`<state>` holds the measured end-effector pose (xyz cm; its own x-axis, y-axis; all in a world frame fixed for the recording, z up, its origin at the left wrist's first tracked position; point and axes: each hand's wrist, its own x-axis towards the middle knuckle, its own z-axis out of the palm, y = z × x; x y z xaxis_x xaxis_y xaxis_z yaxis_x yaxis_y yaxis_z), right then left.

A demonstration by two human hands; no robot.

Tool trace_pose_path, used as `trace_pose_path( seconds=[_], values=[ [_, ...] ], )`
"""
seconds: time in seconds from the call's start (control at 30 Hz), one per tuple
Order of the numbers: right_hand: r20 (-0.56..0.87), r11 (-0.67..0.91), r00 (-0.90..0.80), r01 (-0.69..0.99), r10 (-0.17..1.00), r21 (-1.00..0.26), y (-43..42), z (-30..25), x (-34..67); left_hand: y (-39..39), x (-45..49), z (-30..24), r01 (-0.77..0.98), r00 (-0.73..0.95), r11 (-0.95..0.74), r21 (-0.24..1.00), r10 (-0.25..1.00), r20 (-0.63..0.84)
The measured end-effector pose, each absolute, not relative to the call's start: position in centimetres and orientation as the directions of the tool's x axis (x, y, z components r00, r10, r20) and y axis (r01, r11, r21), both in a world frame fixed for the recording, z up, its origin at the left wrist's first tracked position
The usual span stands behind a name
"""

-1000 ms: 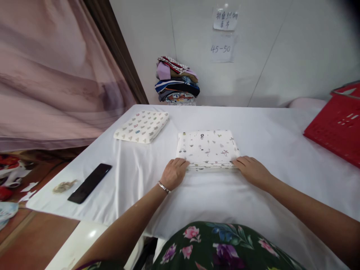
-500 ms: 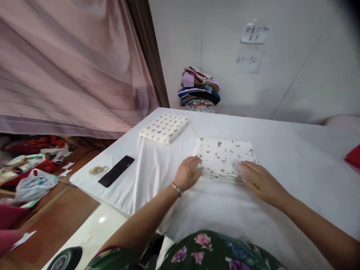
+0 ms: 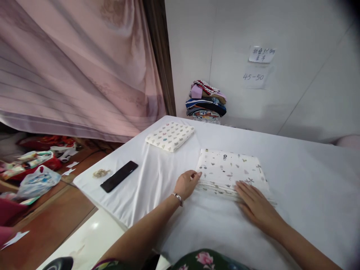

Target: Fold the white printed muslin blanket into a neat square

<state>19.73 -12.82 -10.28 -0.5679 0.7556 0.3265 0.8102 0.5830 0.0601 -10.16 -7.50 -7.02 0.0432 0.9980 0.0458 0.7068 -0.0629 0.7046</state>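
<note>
A folded white cloth with small printed motifs lies on the white-covered table, its layered front edge facing me. My left hand, wearing a bracelet on the wrist, is closed at the front left corner of this cloth, fingers curled against its edge. Flat on the front right part rests my right hand, fingers stretched out and its thumb near the front edge. Farther back on the left sits another folded cloth, cream with small grey shapes, apart from both hands.
A black phone and a small tangle of beige thread lie near the table's left edge. Behind the table rises a stack of folded fabrics. A pink curtain hangs at left; bags lie below it.
The camera view has tilted up, so things sit lower in the picture. My right hand has shifted from the cloth's right edge onto its front right part. My left hand stays at the left corner.
</note>
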Motion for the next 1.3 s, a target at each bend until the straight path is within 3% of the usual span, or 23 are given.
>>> trace_pose_path(
  seconds=[0.17, 0.33, 0.6, 0.7, 0.8, 0.87, 1.03, 1.13, 1.3],
  values=[
    [0.317, 0.579, -0.572, 0.811, 0.757, 0.080, -13.0, -10.9, 18.5, -6.2, -8.8, -6.7, 0.750, -0.025, 0.092, 0.655, 0.994, -0.110],
    [0.292, 0.581, -0.566, 0.813, 0.771, 0.040, -13.5, -11.1, 18.6, -6.3, -8.7, -7.4, 0.715, -0.020, 0.039, 0.698, 0.999, -0.035],
    [0.250, 0.589, -0.571, 0.808, 0.782, 0.002, -13.9, -10.8, 18.7, -6.8, -8.9, -8.0, 0.796, -0.030, 0.065, 0.602, 0.997, -0.067],
    [0.214, 0.585, -0.565, 0.810, 0.797, -0.041, -13.7, -10.4, 18.7, -6.8, -8.1, -6.6, 0.867, 0.036, -0.070, 0.493, 0.996, 0.078],
    [0.193, 0.581, -0.559, 0.809, 0.807, -0.089, -13.4, -10.2, 18.3, -6.4, -6.2, -5.4, 0.868, 0.237, -0.344, 0.357, 0.920, 0.310],
    [0.184, 0.574, -0.551, 0.812, 0.814, -0.109, -13.5, -10.3, 18.2, -5.9, -4.9, -5.5, 0.833, 0.370, -0.474, 0.286, 0.861, 0.349],
    [0.088, 0.542, -0.536, 0.814, 0.839, -0.210, -14.2, -9.1, 18.5, -4.7, -3.9, -8.4, 0.855, 0.463, -0.477, 0.203, 0.879, 0.116],
    [0.016, 0.455, -0.473, 0.836, 0.881, -0.306, -13.3, -6.7, 17.7, -4.5, -4.2, -9.5, 0.861, 0.470, -0.479, 0.171, 0.878, 0.089],
    [0.161, 0.332, -0.297, 0.904, 0.941, -0.269, -7.4, -4.1, 16.0, -4.5, -4.1, -8.9, 0.881, 0.446, -0.454, 0.136, 0.891, 0.083]
  ],
)
